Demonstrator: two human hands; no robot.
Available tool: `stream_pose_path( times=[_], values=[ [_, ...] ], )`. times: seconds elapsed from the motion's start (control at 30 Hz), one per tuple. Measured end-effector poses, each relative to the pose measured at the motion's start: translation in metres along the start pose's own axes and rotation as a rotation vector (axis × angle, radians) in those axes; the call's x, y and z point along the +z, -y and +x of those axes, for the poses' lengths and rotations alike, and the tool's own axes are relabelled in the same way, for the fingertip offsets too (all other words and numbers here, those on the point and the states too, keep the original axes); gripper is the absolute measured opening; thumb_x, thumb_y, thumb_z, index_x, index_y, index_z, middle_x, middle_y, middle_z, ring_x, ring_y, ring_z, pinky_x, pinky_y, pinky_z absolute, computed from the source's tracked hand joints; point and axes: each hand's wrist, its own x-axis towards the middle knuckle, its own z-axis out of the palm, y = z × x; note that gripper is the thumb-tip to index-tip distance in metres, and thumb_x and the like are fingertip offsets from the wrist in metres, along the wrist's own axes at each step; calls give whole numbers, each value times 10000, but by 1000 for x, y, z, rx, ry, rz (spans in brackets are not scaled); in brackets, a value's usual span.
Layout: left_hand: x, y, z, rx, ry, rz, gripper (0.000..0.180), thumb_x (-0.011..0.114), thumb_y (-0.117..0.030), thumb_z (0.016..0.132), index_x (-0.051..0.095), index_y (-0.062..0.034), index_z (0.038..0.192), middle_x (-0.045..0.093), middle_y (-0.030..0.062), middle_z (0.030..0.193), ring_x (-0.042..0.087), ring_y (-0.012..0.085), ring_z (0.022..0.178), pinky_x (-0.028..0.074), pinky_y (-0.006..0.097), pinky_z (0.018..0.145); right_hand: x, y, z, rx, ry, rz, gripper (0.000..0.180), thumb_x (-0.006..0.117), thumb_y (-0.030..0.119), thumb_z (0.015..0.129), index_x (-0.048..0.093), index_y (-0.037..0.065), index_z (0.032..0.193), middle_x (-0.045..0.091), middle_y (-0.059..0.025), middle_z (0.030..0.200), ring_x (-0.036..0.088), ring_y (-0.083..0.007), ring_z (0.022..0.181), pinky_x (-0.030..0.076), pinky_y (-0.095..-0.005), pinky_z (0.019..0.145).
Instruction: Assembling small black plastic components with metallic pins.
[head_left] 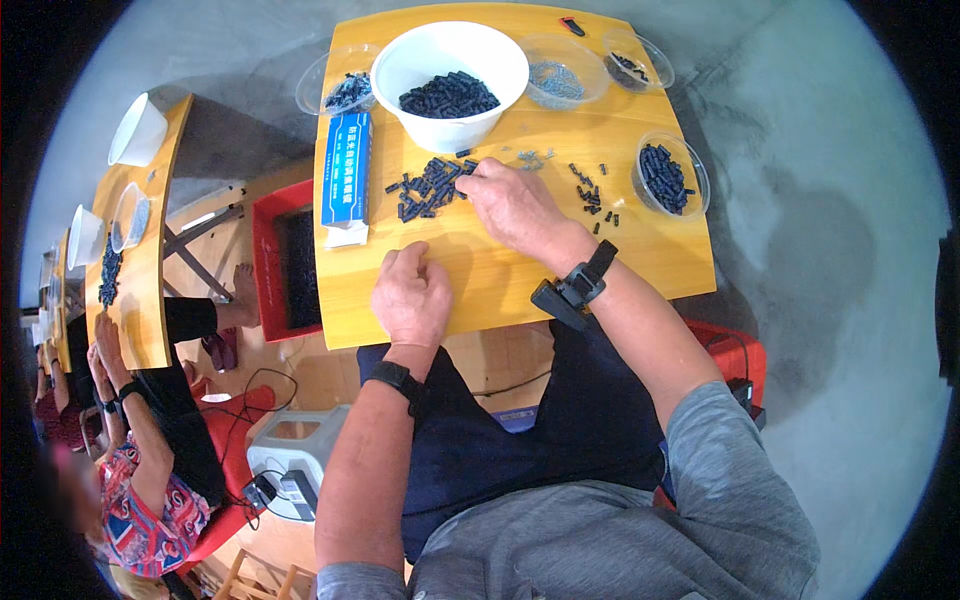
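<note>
Two hands of yours are on the wooden desk point(640, 255). Your right hand point(510, 200) reaches forward, fingers curled down onto the loose heap of small black cylindrical pieces point(430, 185) lying just in front of the white bowl point(450, 70); it seems to pinch one piece at the fingertips, though the view is too small to be sure. Your left hand point(412, 292) rests near the desk's front edge, loosely closed into a soft fist, with nothing visible in it. More black pieces fill the white bowl, and a clear round tub point(670, 178) at your right holds another batch. A scatter of pieces point(592, 195) lies between your right hand and that tub. A blue box point(346, 168) lies left of the heap.
</note>
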Motion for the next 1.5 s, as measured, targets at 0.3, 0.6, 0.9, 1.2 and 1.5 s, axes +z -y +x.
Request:
stream_pose_path(
  times=[0.3, 0.6, 0.9, 1.2, 1.5],
  values=[
    [3, 2, 0, 7, -12, 12, 190, 587, -94, 744, 679, -49, 905, 640, 138, 834, 627, 325, 730, 509, 407, 663, 2, -3, -1, 20, -5, -12, 153, 557, 59, 837, 642, 38, 964, 565, -128, 799, 601, -316, 738, 486, -412, 638],
    [4, 1, 0, -3, -22, 21, 171, 617, -103, 751, 672, -56, 906, 631, 117, 784, 629, 276, 715, 502, 372, 661, -2, -3, -9, -41, -46, 33, 112, 584, 82, 830, 655, 56, 912, 572, -110, 799, 605, -288, 747, 477, -400, 619],
    [3, 2, 0, 21, -36, 51, 180, 612, -104, 736, 676, -67, 900, 630, 112, 775, 627, 270, 706, 502, 370, 655, 4, -2, -16, -71, -78, -24, 97, 608, 105, 821, 625, 43, 894, 580, -102, 847, 601, -296, 762, 479, -405, 624],
    [-2, -3, 0, -27, 17, 42, 212, 619, -139, 727, 683, -63, 914, 640, 105, 785, 632, 264, 715, 507, 365, 671, -15, 27, -29, 629, -15, 998, 104, 522, 73, 925, 588, -3, 955, 624, -86, 898, 620, -170, 709, 523, -288, 595],
    [-6, 13, 2, 53, 82, -181, 242, 633, -100, 754, 672, -41, 985, 643, 95, 835, 625, 230, 710, 499, 328, 653, -28, 55, -49, 588, -40, 1718, 147, 504, 45, 932, 555, -42, 1040, 603, -88, 897, 612, -151, 748, 565, -298, 635]
  ],
)
